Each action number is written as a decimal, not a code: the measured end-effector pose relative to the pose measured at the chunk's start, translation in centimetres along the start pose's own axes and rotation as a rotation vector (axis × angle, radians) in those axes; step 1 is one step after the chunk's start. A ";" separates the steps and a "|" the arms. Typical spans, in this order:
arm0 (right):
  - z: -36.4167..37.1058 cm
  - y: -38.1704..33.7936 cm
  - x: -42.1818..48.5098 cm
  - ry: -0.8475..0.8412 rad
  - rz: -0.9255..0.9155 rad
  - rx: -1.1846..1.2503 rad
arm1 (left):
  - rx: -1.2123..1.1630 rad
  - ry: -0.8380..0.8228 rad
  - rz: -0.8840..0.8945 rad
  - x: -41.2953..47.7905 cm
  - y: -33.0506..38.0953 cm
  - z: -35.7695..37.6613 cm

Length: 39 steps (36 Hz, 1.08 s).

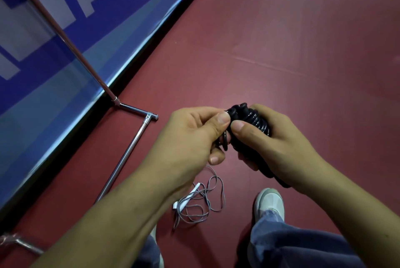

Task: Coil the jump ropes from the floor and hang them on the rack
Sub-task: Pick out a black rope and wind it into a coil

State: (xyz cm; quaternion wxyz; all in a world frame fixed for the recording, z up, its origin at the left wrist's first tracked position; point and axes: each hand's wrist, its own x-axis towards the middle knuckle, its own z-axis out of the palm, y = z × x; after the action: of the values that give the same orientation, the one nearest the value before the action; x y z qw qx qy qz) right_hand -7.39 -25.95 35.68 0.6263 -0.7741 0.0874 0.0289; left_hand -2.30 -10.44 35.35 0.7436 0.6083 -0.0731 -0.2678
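Note:
A black jump rope (251,120) is bundled into tight coils between both hands, above the red floor. My right hand (272,144) grips the bundle, its fingers curled round it and its thumb on top. My left hand (190,135) pinches a loop of the black rope at the bundle's left end. A grey jump rope with white handles (199,200) lies in a loose tangle on the floor below my hands. The chrome rack (132,144) stands at the left, its base tubes on the floor and its upright rising to the upper left.
A blue and white banner wall (65,40) with a black bottom edge runs diagonally along the left. My white shoe (269,202) and jeans legs are at the bottom. The red floor (303,40) stretches to the right and far side.

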 end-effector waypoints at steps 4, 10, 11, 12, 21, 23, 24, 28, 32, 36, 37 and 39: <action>0.1 0.0 0.0 0.007 -0.006 -0.021 | -0.069 0.062 -0.023 -0.3 0.0 0.3; 0.1 -0.5 0.0 -0.017 -0.022 -0.030 | -0.199 0.052 -0.092 -0.3 0.4 0.2; 0.0 -0.7 -0.1 -0.035 -0.025 -0.043 | -0.220 0.018 -0.112 -0.3 0.7 0.1; 0.0 -0.8 -0.1 -0.055 -0.024 -0.043 | -0.229 -0.017 -0.131 -0.3 0.9 -0.1; 0.2 -0.9 -0.4 -0.112 0.041 0.076 | -0.069 -0.107 -0.131 -0.5 2.1 -1.3; 0.1 -0.8 -0.4 -0.128 0.041 0.106 | -0.029 -0.145 -0.123 -0.6 2.6 -1.8; 0.1 -0.8 -0.4 -0.143 0.042 0.123 | -0.020 -0.169 -0.128 -0.6 2.8 -2.0; 0.0 -0.9 -0.5 -0.191 0.052 0.193 | -0.044 -0.231 -0.125 -0.6 3.2 -2.7; -0.3 -1.0 -0.4 -0.248 0.066 0.245 | -0.057 -0.265 -0.058 -0.7 2.8 -2.2; -0.5 -0.9 -0.7 -0.346 0.092 0.306 | -0.016 -0.280 -0.003 -0.7 2.7 -2.0; -0.5 -1.0 -0.7 -0.361 0.098 0.331 | 0.027 -0.272 0.030 -0.7 2.6 -1.9; -0.5 -0.9 -0.7 -0.371 0.117 0.381 | 0.145 -0.250 0.122 -0.7 2.0 -1.7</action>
State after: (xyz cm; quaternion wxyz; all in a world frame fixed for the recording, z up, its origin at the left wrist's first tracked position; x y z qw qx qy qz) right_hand -7.91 -26.22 36.80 0.7631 -0.6175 0.0197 0.1897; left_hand -1.56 -8.36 37.00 0.6978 0.6166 -0.2210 -0.2899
